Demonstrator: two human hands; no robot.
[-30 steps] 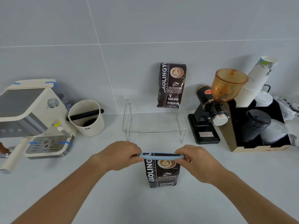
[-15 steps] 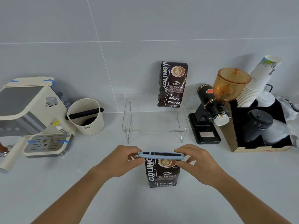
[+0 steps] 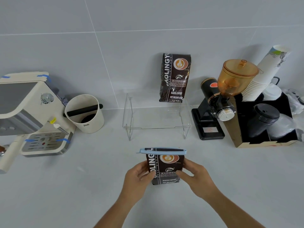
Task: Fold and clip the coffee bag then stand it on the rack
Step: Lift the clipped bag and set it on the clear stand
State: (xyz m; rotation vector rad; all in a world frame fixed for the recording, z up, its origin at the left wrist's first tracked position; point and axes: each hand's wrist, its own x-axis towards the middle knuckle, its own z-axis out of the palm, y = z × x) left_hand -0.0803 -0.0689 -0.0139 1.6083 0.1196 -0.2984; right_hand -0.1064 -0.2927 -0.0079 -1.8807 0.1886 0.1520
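Now dropping both hands from the pale blue plastic clip [image 3: 162,150] to the dark brown foil coffee bag [image 3: 165,168] upright on the grey counter [image 3: 82,186], left fingers [image 3: 144,175] and right fingers [image 3: 185,172] clamping its sides, readying the lift toward the clear acrylic rack [image 3: 157,119].

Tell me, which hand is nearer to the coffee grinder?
Right. The right hand holds the right side of the clipped coffee bag, on the same side as the coffee grinder. The left hand holds the bag's left side, farther away.
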